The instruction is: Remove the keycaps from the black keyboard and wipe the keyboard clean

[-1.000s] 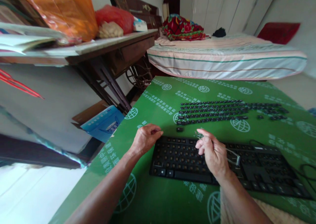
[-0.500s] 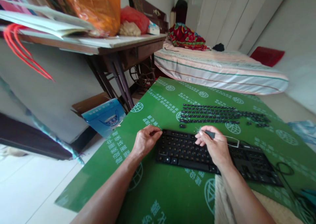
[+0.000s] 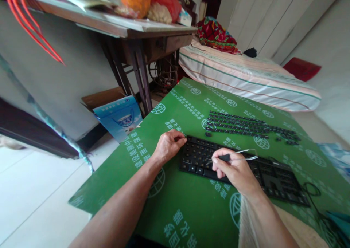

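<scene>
A black keyboard (image 3: 273,178), with many keycaps off and its key stems bare, lies on the green table. My left hand (image 3: 171,144) is closed, thumb and fingertips pinched at the keyboard's far left corner. My right hand (image 3: 232,166) grips a wire keycap puller (image 3: 224,158) by its dark handle. One wire loop sticks out past the back of that hand; the working tip points down over the left-middle keys. Beyond the keyboard, removed black keycaps (image 3: 232,124) lie in several rows, with one single keycap (image 3: 208,134) nearer to it.
The green table (image 3: 153,153) carries printed white lettering. A beige cloth (image 3: 276,222) lies under my right forearm. The keyboard cable (image 3: 314,189) coils at the right. A blue paper bag (image 3: 120,118) stands on the floor left, below a wooden desk (image 3: 153,31). A bed (image 3: 251,77) is behind.
My right hand has moved left and nearer to me, bringing the puller tip from the keyboard's far edge to over the keys. My left hand stays at the corner; the view has shifted.
</scene>
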`<action>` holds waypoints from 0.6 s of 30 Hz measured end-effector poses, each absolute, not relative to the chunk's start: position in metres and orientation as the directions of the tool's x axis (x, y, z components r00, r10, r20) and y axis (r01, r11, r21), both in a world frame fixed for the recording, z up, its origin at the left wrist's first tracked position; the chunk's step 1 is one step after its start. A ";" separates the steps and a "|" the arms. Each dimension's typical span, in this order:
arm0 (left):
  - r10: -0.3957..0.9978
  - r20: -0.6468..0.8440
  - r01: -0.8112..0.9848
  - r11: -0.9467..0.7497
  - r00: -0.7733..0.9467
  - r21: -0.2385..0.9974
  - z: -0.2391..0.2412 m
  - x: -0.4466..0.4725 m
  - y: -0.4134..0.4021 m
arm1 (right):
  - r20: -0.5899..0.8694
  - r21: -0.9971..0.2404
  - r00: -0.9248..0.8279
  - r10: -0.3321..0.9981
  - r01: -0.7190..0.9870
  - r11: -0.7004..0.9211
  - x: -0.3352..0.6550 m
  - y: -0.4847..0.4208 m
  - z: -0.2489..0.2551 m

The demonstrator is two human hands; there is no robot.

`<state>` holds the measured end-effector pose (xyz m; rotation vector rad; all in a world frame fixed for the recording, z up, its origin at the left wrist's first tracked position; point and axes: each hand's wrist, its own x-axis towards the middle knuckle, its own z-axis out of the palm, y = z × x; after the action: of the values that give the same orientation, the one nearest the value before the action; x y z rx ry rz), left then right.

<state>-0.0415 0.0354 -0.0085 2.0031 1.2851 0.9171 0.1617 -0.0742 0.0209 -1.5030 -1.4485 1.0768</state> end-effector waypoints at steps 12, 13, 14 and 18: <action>0.860 0.152 0.420 -0.384 0.488 0.822 -0.001 -0.045 0.033 | -0.189 -0.908 -0.115 0.975 0.399 -0.128 0.126 -0.075 0.020; 0.850 0.130 0.414 -0.376 0.511 0.829 -0.001 -0.045 0.033 | -0.190 -0.900 -0.115 0.975 0.417 -0.126 0.125 -0.074 0.021; 0.838 0.107 0.408 -0.368 0.535 0.835 0.000 -0.046 0.033 | -0.190 -0.893 -0.112 0.975 0.434 -0.124 0.124 -0.074 0.021; 0.777 0.006 0.396 -0.327 0.629 0.858 0.000 -0.046 0.032 | -0.202 -0.856 -0.104 0.974 0.501 -0.124 0.124 -0.074 0.023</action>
<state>-0.0461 0.0318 0.0004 1.9479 0.9253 0.5332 0.1238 -0.0741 0.0232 -1.6460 -1.6237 1.1679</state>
